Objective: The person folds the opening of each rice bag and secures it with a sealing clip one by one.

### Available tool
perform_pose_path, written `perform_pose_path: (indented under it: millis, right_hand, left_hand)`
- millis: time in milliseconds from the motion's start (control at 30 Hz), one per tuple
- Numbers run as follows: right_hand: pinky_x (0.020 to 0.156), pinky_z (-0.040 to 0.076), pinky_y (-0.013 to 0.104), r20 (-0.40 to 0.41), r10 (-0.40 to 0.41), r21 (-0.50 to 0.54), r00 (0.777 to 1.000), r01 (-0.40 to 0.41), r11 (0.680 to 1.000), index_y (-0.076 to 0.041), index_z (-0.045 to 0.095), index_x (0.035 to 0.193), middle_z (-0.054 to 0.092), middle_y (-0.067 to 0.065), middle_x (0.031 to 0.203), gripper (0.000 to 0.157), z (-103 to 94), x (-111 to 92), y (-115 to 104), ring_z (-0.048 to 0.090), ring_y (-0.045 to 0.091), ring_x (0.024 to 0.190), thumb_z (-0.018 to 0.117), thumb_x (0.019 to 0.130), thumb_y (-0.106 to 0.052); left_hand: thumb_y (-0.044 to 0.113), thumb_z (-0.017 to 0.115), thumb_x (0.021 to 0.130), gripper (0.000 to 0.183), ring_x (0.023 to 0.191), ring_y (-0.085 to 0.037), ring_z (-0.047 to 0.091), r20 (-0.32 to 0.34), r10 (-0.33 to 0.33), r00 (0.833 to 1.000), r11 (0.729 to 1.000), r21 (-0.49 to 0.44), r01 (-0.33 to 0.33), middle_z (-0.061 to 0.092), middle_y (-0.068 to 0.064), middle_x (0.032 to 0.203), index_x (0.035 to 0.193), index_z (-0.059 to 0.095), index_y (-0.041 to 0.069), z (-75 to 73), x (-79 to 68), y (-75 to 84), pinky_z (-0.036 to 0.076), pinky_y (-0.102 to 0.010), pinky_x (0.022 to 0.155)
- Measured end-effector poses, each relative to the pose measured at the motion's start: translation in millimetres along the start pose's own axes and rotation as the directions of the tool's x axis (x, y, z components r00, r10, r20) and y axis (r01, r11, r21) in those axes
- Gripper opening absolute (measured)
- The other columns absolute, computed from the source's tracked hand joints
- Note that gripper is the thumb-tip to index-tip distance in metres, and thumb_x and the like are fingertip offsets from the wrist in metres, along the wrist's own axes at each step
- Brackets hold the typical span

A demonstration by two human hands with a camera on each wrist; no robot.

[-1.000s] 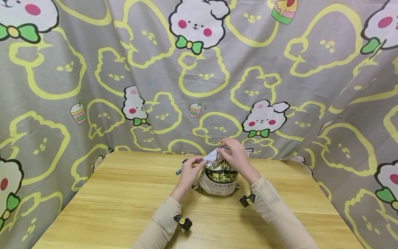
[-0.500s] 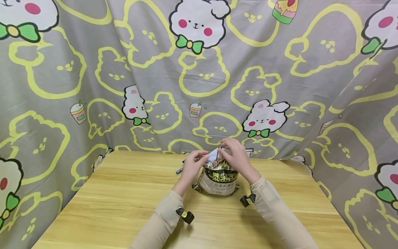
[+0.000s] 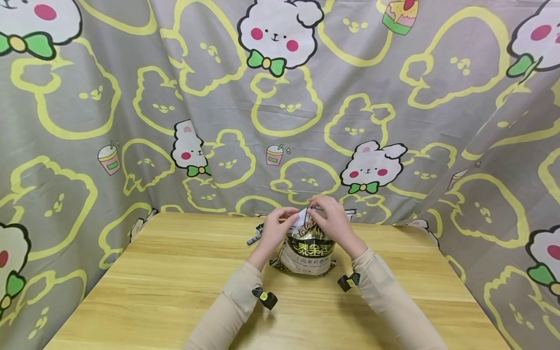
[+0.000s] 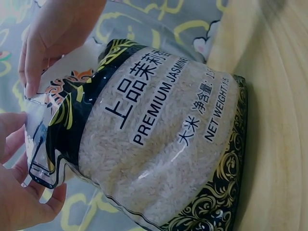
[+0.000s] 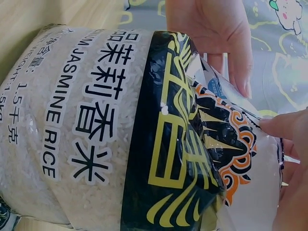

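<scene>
A clear bag of jasmine rice [image 3: 308, 253] with black and gold bands stands upright on the table, its printed front toward me. White grains show through the film in the left wrist view, where the bag [image 4: 159, 130] leans across the picture. At the top edge's left part, my left hand [image 3: 275, 228] has its thumb in front and fingers behind the film. My right hand [image 3: 332, 218] pinches the top edge near its middle, thumb in front. In the right wrist view, the right hand's thumb [image 5: 279, 126] presses the edge; its other fingers are partly hidden behind the film.
A small flat dark item [image 3: 253, 239] with a striped strip lies behind the left hand, partly covered by it. The wooden table [image 3: 175, 272] reaches back to a grey curtain [image 3: 280, 146] printed with cartoon rabbits. Black wrist cameras hang below both sleeves.
My left hand has moved right along the bag's top edge, closer to the right hand, uncovering more of the dark item. The right hand and the bag's body have stayed in place.
</scene>
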State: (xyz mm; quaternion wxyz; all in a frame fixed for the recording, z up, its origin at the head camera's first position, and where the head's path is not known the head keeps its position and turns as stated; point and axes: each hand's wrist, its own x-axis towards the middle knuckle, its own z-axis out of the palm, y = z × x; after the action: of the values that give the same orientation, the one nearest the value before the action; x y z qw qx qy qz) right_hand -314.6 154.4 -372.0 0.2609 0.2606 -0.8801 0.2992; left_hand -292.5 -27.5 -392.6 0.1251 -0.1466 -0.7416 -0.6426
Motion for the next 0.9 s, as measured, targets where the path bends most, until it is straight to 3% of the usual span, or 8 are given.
perform_pose_path:
  millis: [200, 433, 900]
  right_hand:
    - [0.093, 0.045, 0.054, -0.002, 0.012, -0.025, 1.000, -0.012, 1.000, -0.009, 0.068, 0.094, 0.069, 0.011, 0.102, 0.012, 1.1, -0.2, 0.9, 0.060, 0.031, 0.101, 0.067, 0.092, -0.021]
    - [0.088, 0.045, 0.051, -0.008, 0.020, -0.032, 1.000, -0.020, 0.999, -0.008, 0.068, 0.093, 0.068, 0.010, 0.099, 0.013, 1.1, -0.5, 0.4, 0.058, 0.030, 0.096, 0.067, 0.091, -0.021]
    - [0.088, 0.043, 0.049, -0.016, 0.016, -0.033, 1.000, -0.016, 0.999, -0.008, 0.068, 0.092, 0.068, 0.011, 0.100, 0.013, 1.4, -0.8, -0.4, 0.057, 0.030, 0.096, 0.068, 0.091, -0.021]
  left_hand:
    - [0.027, 0.070, 0.089, 0.025, 0.086, -0.011, 0.060, 0.012, 0.021, 1.000, 1.000, 0.005, -0.021, 0.068, -0.008, 0.104, 0.110, 0.072, 0.012, 4.7, 14.5, -28.1, 0.056, -0.025, 0.069]
    - [0.026, 0.069, 0.090, 0.023, 0.087, -0.010, 0.062, 0.002, 0.073, 0.997, 0.996, 0.051, -0.073, 0.070, -0.008, 0.103, 0.108, 0.073, 0.012, 7.9, 17.1, -24.3, 0.054, -0.024, 0.080]
    - [0.025, 0.069, 0.091, 0.019, 0.080, -0.007, 0.060, -0.007, 0.080, 0.997, 0.993, 0.090, -0.079, 0.072, -0.007, 0.096, 0.103, 0.074, 0.012, 9.4, 18.5, -22.6, 0.051, -0.018, 0.069]
